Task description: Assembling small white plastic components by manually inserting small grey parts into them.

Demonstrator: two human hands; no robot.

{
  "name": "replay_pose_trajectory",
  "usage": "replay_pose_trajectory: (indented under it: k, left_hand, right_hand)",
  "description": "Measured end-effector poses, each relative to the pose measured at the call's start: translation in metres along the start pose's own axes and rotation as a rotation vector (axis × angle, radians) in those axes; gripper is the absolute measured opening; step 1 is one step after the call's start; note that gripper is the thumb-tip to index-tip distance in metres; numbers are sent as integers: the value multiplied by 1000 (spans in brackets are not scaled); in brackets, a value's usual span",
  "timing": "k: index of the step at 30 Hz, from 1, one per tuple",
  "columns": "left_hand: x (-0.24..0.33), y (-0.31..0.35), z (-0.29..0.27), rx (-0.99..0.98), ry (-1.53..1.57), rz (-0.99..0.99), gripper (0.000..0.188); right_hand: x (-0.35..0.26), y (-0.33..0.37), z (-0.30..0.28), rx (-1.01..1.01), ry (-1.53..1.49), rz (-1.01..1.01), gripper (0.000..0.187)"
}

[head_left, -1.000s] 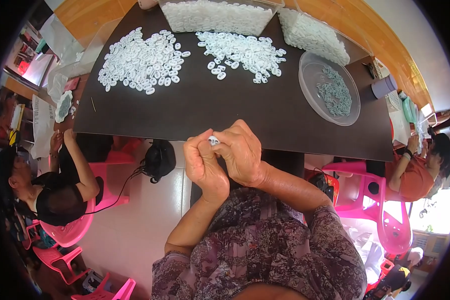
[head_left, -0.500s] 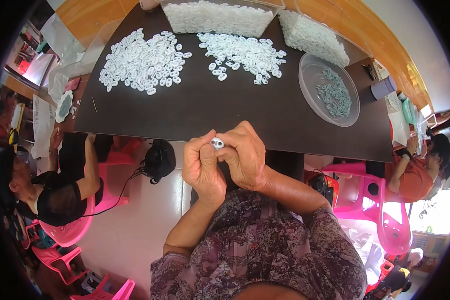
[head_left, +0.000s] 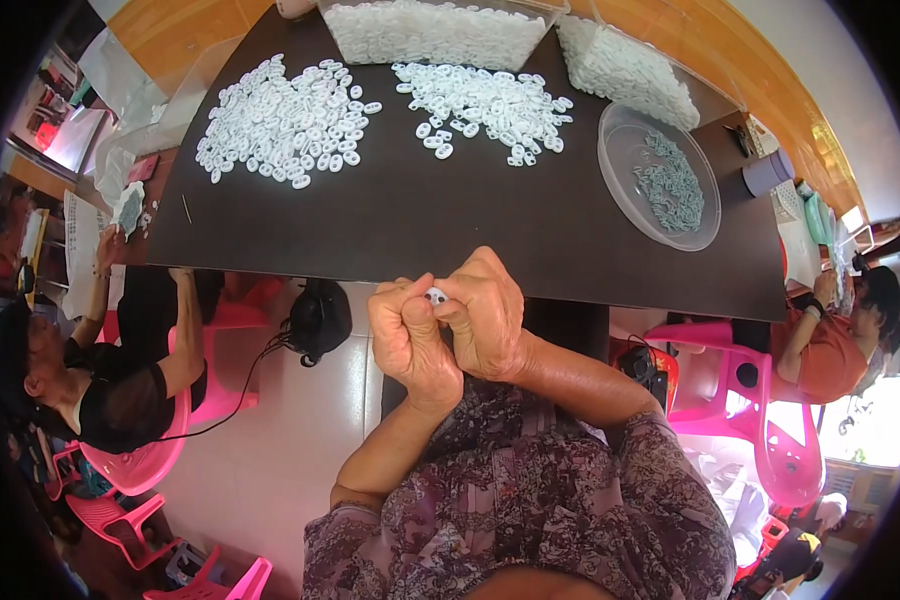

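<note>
A small white oval plastic piece [head_left: 436, 296] with two dark holes is pinched between my hands, just off the table's near edge. My left hand [head_left: 410, 340] closes on its left side with thumb and forefinger. From the other side, my right hand [head_left: 488, 320] grips it the same way, its other fingers curled. Fingertips cover much of the piece. On the dark table [head_left: 390, 220] lie a large left pile of similar white ovals [head_left: 280, 125] and a smaller middle pile [head_left: 490, 105]. A round clear dish [head_left: 615, 185] at the right holds many tiny grey-green pieces [head_left: 670, 190].
Clear boxes of white pieces [head_left: 430, 38] [head_left: 625, 75] line the table's back. A greyish cup [head_left: 767, 175] stands at the right edge, and a thin stick [head_left: 186, 208] lies at the left. People sit at the left [head_left: 100, 390] and right [head_left: 820, 350]. A pink chair [head_left: 720, 400] stands right.
My hands have drawn slightly closer around the white piece, so less of it shows. The person at the left has raised a hand to the small tray of grey-green pieces.
</note>
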State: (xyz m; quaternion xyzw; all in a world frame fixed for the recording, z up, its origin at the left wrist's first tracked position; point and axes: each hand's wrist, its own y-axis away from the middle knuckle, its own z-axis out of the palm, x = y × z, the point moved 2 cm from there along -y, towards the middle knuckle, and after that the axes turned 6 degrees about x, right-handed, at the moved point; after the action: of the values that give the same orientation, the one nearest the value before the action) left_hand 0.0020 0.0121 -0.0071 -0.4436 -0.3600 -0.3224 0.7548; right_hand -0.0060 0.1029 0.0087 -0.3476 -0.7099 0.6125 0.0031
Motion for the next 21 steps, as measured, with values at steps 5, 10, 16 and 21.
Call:
replay_pose_trajectory:
  k: [5, 10, 16, 21]
  left_hand:
    - [0, 0, 1, -13, -1, -31, 18]
    - [3, -17, 1, -203, -120, -85, 15]
    - [-26, -88, 26, -389, -638, 376, 21]
    - [-68, -129, 43, -544, -833, 608, 34]
  right_hand:
    - [3, -2, -2, -6, 11, 16, 18]
    - [17, -9, -22, -82, -37, 160, 16]
    - [49, -46, -76, -83, 141, 362, 11]
    - [107, -112, -124, 28, 497, 191, 13]
